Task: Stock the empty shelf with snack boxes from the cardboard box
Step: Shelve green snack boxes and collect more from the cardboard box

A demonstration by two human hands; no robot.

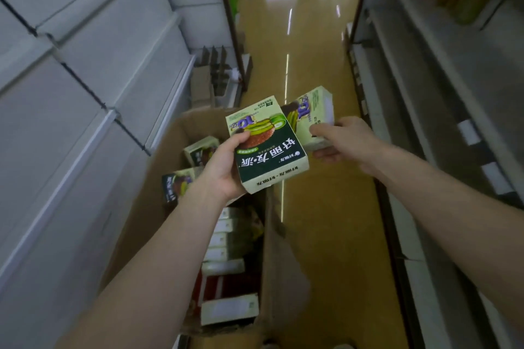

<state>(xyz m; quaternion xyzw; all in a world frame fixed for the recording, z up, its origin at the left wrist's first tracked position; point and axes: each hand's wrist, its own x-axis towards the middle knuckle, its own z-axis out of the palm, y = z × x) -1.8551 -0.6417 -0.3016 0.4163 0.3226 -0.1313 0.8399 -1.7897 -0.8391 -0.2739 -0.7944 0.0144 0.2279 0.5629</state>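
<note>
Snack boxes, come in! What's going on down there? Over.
Left hand grips one green snack box. Right hand grips a second snack box. Cardboard box below holds more. Nothing blocking.

upside down on the green snack box (269, 150) at 12 o'clock: 好丽友·派 and a large 10; the second box (314, 113) at 1 o'clock shows 10.

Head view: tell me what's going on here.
A person stands in a shop aisle with a green snack box in each hand. The left hand grips one snack box face up; the right hand holds a second box beside it. Below them, the open cardboard box holds more boxes. Neither held box is on the white shelf yet.
</note>
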